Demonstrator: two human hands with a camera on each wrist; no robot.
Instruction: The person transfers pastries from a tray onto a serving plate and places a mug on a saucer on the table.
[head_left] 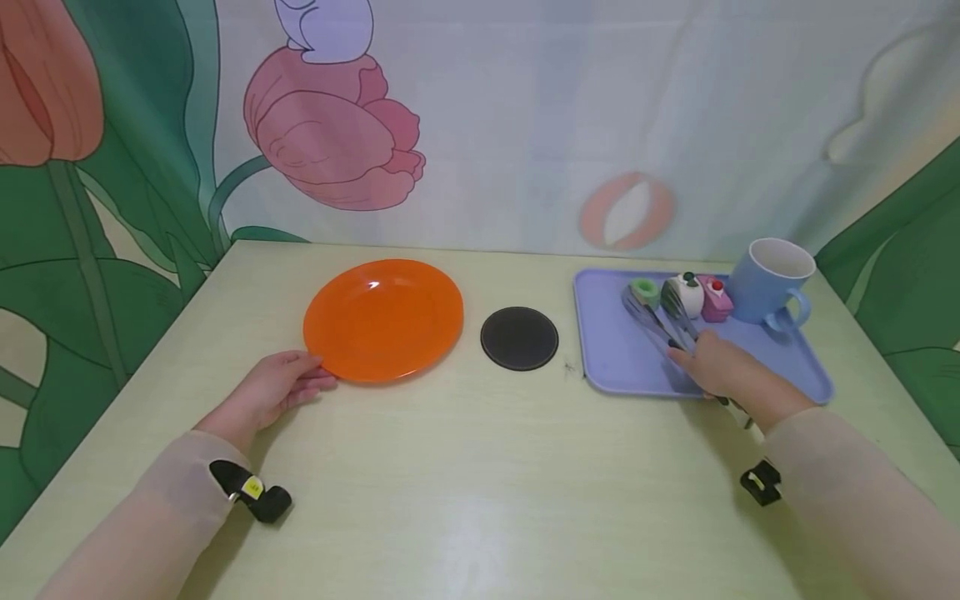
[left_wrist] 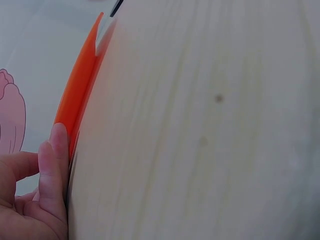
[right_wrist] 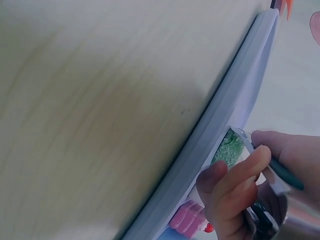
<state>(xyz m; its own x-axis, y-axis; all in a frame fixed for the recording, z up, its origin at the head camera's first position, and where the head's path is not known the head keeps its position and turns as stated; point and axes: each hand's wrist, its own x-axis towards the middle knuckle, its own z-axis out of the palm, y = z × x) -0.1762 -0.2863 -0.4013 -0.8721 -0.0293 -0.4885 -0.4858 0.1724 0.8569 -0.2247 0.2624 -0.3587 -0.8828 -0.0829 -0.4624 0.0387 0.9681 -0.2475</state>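
An orange plate (head_left: pixel 384 321) lies on the table, its front left rim pinched by my left hand (head_left: pixel 281 387). In the left wrist view my fingers meet the rim of the plate (left_wrist: pixel 80 85), seen edge-on. My right hand (head_left: pixel 716 367) grips two pieces of metal cutlery (head_left: pixel 651 317) with dark handles over a lavender tray (head_left: pixel 611 358); their heads look like forks. Beyond the heads sit a green ring-shaped piece (head_left: pixel 643 290), a white cake piece (head_left: pixel 691 297) and a pink cake slice (head_left: pixel 716 302). In the right wrist view my curled fingers partly hide the cutlery.
A light blue mug (head_left: pixel 765 283) stands at the tray's back right. Between plate and tray lies a round black coaster (head_left: pixel 519 338). Behind the table hangs a printed curtain (head_left: pixel 510 125), with green fabric at both sides.
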